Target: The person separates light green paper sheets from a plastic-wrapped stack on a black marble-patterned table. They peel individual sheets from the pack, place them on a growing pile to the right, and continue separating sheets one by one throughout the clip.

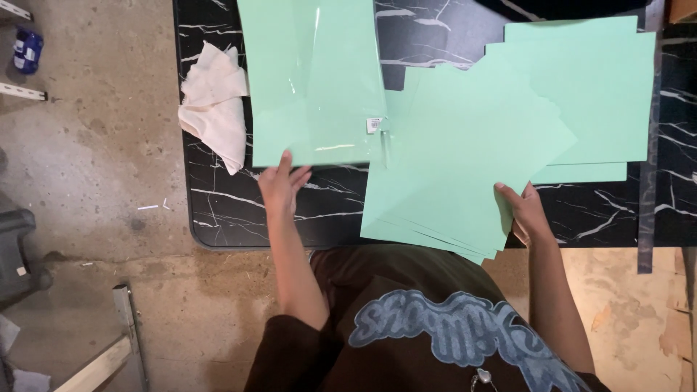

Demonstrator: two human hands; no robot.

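My left hand (282, 185) pinches the near edge of a shiny plastic-wrapped pack of mint green paper (312, 80) that lies on the black marble-patterned table (232, 210). My right hand (528, 212) grips the near right corner of a fanned stack of loose mint green sheets (457, 160), tilted across the table's front edge. More green sheets (595, 94) lie flat behind that stack, at the right.
A crumpled white cloth (215, 105) sits at the table's left edge. Bare concrete floor (94, 145) lies to the left, with a blue object (27, 49) at the far upper left and a metal-and-wood frame (120, 341) at the lower left.
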